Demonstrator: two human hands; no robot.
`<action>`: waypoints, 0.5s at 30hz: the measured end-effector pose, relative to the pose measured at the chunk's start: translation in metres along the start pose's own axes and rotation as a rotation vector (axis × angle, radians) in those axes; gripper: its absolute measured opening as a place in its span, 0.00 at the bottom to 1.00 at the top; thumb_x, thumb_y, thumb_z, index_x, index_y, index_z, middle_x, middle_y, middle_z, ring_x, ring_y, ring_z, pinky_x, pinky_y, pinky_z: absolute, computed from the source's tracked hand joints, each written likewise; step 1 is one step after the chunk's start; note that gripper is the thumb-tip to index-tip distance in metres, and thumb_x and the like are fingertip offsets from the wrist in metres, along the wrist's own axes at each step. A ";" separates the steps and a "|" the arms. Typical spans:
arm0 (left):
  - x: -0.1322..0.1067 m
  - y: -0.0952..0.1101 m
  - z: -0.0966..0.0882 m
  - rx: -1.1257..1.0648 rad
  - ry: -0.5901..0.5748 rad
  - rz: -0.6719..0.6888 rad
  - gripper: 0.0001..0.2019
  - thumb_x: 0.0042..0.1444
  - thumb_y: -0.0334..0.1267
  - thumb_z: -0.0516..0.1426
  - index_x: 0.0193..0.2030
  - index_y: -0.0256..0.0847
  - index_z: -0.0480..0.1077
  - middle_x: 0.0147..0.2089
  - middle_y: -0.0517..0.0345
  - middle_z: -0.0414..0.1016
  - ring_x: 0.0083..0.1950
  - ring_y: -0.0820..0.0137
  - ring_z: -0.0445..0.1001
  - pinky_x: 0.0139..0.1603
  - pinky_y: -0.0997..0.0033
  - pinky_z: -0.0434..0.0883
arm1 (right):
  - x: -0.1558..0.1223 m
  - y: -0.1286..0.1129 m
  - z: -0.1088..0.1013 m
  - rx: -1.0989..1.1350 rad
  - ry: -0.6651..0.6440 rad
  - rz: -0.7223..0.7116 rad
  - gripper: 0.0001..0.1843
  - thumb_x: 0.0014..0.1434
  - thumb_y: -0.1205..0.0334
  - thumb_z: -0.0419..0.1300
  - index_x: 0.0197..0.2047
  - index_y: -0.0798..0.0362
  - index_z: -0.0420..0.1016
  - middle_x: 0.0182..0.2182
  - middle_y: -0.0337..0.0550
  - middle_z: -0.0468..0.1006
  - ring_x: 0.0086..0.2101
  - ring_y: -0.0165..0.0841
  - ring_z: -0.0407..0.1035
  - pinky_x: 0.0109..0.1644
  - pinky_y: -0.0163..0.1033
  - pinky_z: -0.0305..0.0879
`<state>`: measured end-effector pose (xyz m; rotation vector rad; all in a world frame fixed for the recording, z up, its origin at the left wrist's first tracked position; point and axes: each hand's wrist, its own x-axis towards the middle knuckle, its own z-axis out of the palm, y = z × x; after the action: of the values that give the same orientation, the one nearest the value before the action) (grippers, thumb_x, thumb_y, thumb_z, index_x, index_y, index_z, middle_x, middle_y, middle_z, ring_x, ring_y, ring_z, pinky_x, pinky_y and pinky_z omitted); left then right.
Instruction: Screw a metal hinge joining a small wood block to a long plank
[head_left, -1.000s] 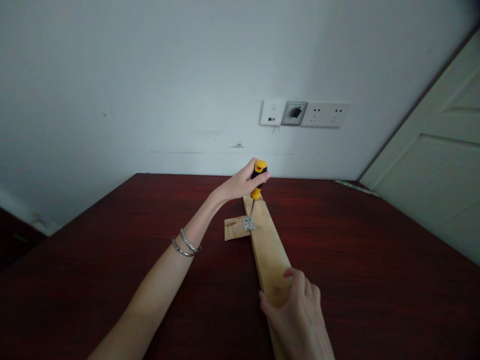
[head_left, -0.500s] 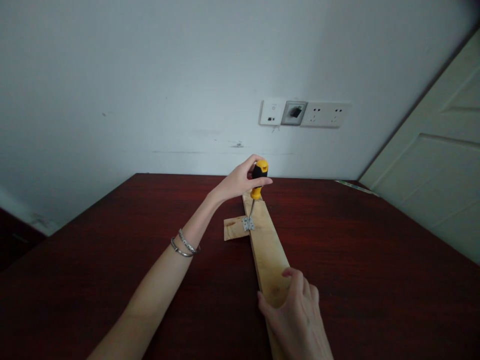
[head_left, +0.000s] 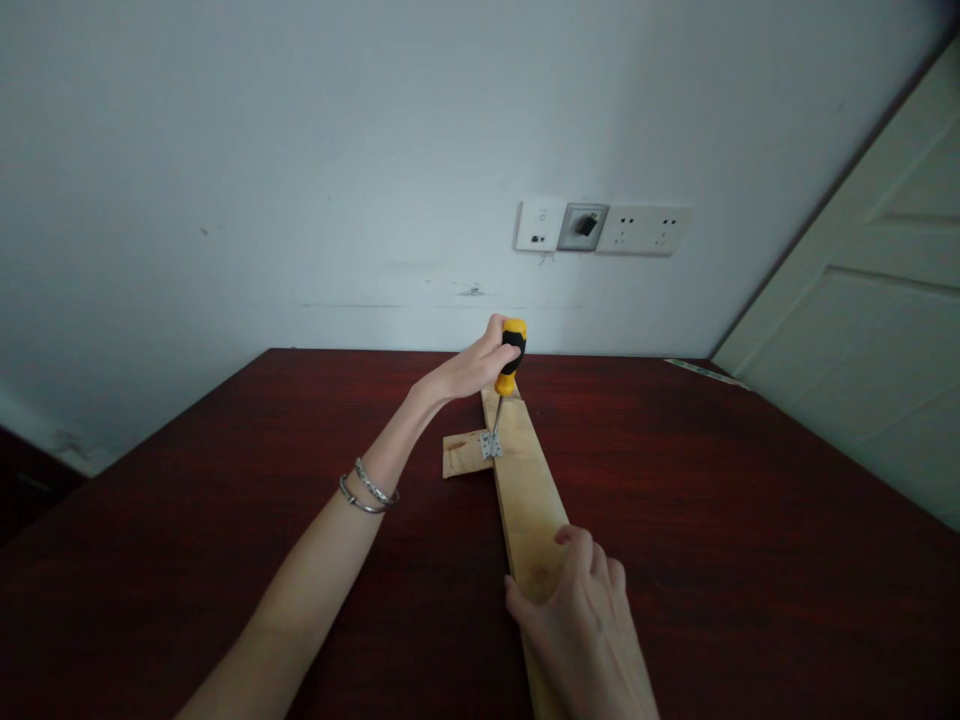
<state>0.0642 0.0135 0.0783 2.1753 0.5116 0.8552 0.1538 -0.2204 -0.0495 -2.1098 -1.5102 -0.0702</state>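
Observation:
My left hand [head_left: 480, 362] is closed around the handle of a yellow and black screwdriver [head_left: 514, 350]. Its shaft slants down to a small silver hinge [head_left: 491, 446]; the exact tip contact is too small to make out. The hinge bridges a long pale wooden board [head_left: 529, 480] and a short wooden piece [head_left: 463, 455] at the board's left side. Nearer to me, my right hand [head_left: 585, 610] grips the long board across its width, thumb on the left edge and fingers on the right.
Both wooden pieces lie on a dark red table [head_left: 712, 520]. Behind it rises a white wall with a row of sockets [head_left: 600, 228]. A panelled door [head_left: 885, 300] stands at the right, and a thin pale strip [head_left: 706, 374] lies near the table's back right edge.
My left thumb, earlier stretched out across the screwdriver handle, is now drawn in against it. The handle leans slightly differently. My right hand keeps its hold on the board.

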 end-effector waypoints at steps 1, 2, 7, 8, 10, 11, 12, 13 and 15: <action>0.000 0.000 -0.001 -0.007 -0.006 0.002 0.08 0.57 0.41 0.48 0.40 0.42 0.52 0.37 0.57 0.61 0.38 0.72 0.64 0.40 0.67 0.65 | 0.001 -0.001 -0.001 -0.004 0.000 -0.006 0.21 0.46 0.60 0.63 0.42 0.52 0.58 0.34 0.48 0.69 0.34 0.44 0.65 0.39 0.48 0.65; 0.000 0.000 -0.001 -0.010 -0.004 0.009 0.10 0.57 0.42 0.50 0.41 0.42 0.52 0.37 0.57 0.61 0.38 0.72 0.64 0.40 0.67 0.65 | 0.001 -0.002 -0.002 -0.008 0.002 -0.009 0.21 0.46 0.60 0.62 0.42 0.52 0.58 0.34 0.48 0.69 0.34 0.44 0.65 0.39 0.48 0.65; 0.003 -0.003 0.001 -0.053 0.069 0.033 0.18 0.53 0.44 0.57 0.43 0.41 0.53 0.41 0.56 0.62 0.40 0.72 0.66 0.41 0.68 0.67 | 0.006 -0.008 -0.006 -0.029 0.013 -0.015 0.21 0.45 0.61 0.63 0.40 0.53 0.59 0.34 0.49 0.69 0.34 0.44 0.65 0.39 0.48 0.65; 0.003 -0.003 0.002 -0.082 0.076 0.025 0.19 0.52 0.44 0.57 0.44 0.41 0.52 0.41 0.56 0.63 0.40 0.72 0.67 0.41 0.68 0.67 | 0.006 -0.008 -0.006 -0.033 0.013 -0.022 0.21 0.45 0.61 0.63 0.40 0.53 0.59 0.34 0.49 0.69 0.34 0.44 0.65 0.39 0.48 0.64; 0.004 -0.003 0.005 -0.133 0.081 0.017 0.21 0.51 0.44 0.58 0.45 0.43 0.51 0.42 0.57 0.64 0.40 0.72 0.69 0.40 0.69 0.68 | 0.007 -0.009 -0.005 -0.038 0.011 -0.032 0.21 0.45 0.60 0.63 0.41 0.54 0.60 0.34 0.50 0.69 0.34 0.44 0.64 0.40 0.48 0.64; 0.004 -0.003 0.006 -0.139 0.082 0.019 0.22 0.51 0.44 0.58 0.46 0.43 0.51 0.42 0.57 0.64 0.39 0.72 0.69 0.40 0.69 0.69 | 0.007 -0.010 -0.005 -0.041 0.007 -0.033 0.21 0.45 0.60 0.63 0.41 0.55 0.60 0.34 0.50 0.69 0.34 0.44 0.64 0.40 0.48 0.64; 0.005 -0.003 0.007 -0.124 0.085 0.025 0.22 0.51 0.44 0.58 0.46 0.43 0.51 0.42 0.57 0.64 0.39 0.72 0.69 0.40 0.69 0.68 | 0.007 -0.010 -0.005 -0.041 -0.001 -0.032 0.20 0.45 0.60 0.62 0.41 0.55 0.60 0.34 0.50 0.69 0.34 0.44 0.64 0.40 0.48 0.64; 0.005 -0.003 0.008 -0.091 0.089 0.032 0.21 0.52 0.44 0.57 0.47 0.44 0.52 0.42 0.57 0.64 0.40 0.72 0.68 0.40 0.69 0.68 | 0.007 -0.010 -0.005 -0.040 -0.008 -0.028 0.20 0.45 0.60 0.62 0.40 0.55 0.61 0.34 0.50 0.68 0.35 0.44 0.64 0.40 0.48 0.64; 0.004 -0.003 0.008 -0.008 0.090 0.045 0.17 0.55 0.44 0.55 0.46 0.43 0.54 0.40 0.57 0.63 0.40 0.71 0.67 0.42 0.69 0.67 | 0.007 -0.011 -0.005 -0.033 -0.019 -0.019 0.20 0.46 0.60 0.62 0.41 0.55 0.61 0.34 0.50 0.68 0.35 0.44 0.64 0.41 0.48 0.64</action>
<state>0.0728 0.0136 0.0737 2.1559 0.5036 0.9812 0.1481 -0.2145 -0.0385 -2.1272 -1.5507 -0.0823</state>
